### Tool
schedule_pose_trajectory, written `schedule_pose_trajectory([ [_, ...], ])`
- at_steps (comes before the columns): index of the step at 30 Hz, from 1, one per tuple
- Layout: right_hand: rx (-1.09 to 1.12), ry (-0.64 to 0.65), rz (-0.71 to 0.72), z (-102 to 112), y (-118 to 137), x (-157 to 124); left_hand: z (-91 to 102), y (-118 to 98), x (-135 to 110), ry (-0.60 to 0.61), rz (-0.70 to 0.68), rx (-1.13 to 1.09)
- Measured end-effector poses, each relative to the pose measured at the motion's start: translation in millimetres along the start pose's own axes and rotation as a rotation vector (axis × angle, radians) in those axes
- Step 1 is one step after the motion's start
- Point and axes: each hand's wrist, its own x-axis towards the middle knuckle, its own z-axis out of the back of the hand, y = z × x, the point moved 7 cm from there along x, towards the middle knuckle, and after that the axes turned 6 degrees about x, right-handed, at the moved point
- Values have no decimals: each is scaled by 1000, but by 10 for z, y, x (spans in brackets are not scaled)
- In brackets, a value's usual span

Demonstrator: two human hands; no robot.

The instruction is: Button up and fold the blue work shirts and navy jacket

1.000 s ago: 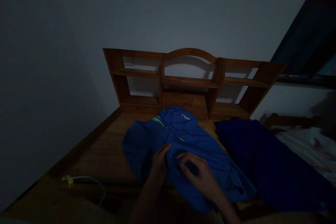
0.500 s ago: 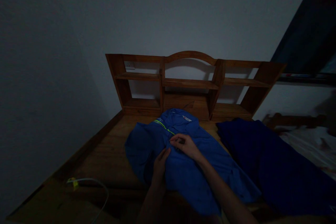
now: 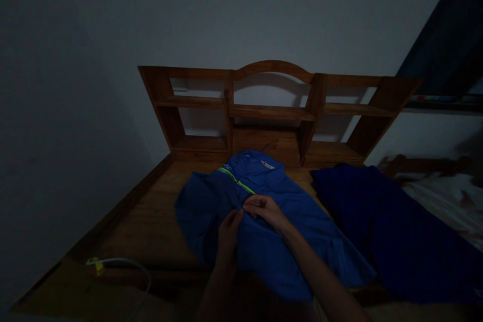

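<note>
A blue work jacket (image 3: 271, 256) with a yellow-green stripe and a small white badge on the chest lies spread on the wooden desk (image 3: 158, 211), its collar toward the shelf. Along its front edge, my left hand (image 3: 228, 234) pinches the cloth between thumb and fingers. Just to the right and slightly higher, my right hand (image 3: 266, 210) is closed on the same front edge, thumb and forefinger pressed together. The two sets of fingertips almost meet. Any button or fastener between them is too dark and small to make out.
A darker blue folded cloth (image 3: 381, 231) lies to the right of the jacket. Behind stands a wooden shelf unit (image 3: 271, 109) against the wall. A pale cable (image 3: 130, 261) with a yellow tag curves at the lower left. Whitish bedding (image 3: 445, 201) shows at far right.
The view has shifted slightly. Both hands stay on the jacket's front edge, their fingertips a little closer together; the jacket lies much as before.
</note>
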Motion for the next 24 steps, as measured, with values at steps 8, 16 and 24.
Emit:
schedule_pose_trajectory([
  [8,45,16,-38,53,-2,-43,26,-89,-55,-158,-200,300],
  [16,109,24,-43,61,-65,-36,51,-120,-79,-196,-224,359],
  [24,195,78,-159,60,-190,-20,55,-147,-128,-215,-212,419],
])
